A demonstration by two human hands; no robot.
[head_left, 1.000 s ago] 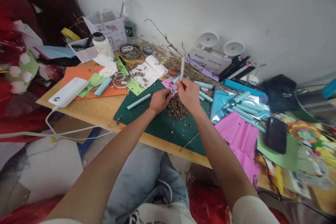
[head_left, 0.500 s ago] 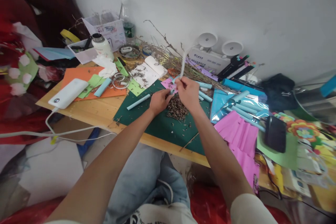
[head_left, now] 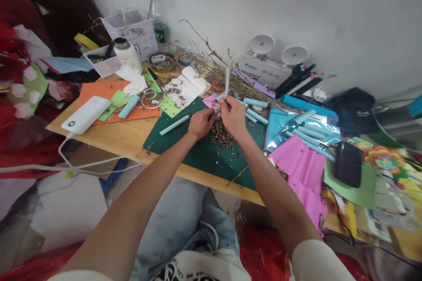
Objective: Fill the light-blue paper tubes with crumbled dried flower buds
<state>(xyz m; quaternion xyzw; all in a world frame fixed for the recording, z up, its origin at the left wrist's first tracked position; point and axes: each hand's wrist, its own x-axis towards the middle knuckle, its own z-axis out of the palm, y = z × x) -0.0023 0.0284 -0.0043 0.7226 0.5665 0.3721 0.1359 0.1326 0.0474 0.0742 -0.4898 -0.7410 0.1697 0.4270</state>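
Above the dark green mat, both hands meet beside a heap of dry brown plant bits. My right hand is closed in a pinch around a thin whitish stick, whose upper part rises above the fingers. Close to it, my left hand has its fingertips pinched together; something small and pale blue seems to be between the hands, mostly hidden. A pink paper piece lies just behind the fingers. To the left rests a pale blue tube, and more blue tubes lie to the right.
A white power bank with a cable sits on the left by orange paper. An uncapped bottle, a notebook and dry twigs line the back. Right are a router, pink paper and a black phone-like object.
The whitish stick stands more upright and its top is lower. Both hands stay together over the mat with only slight shifts; the view has moved a little.
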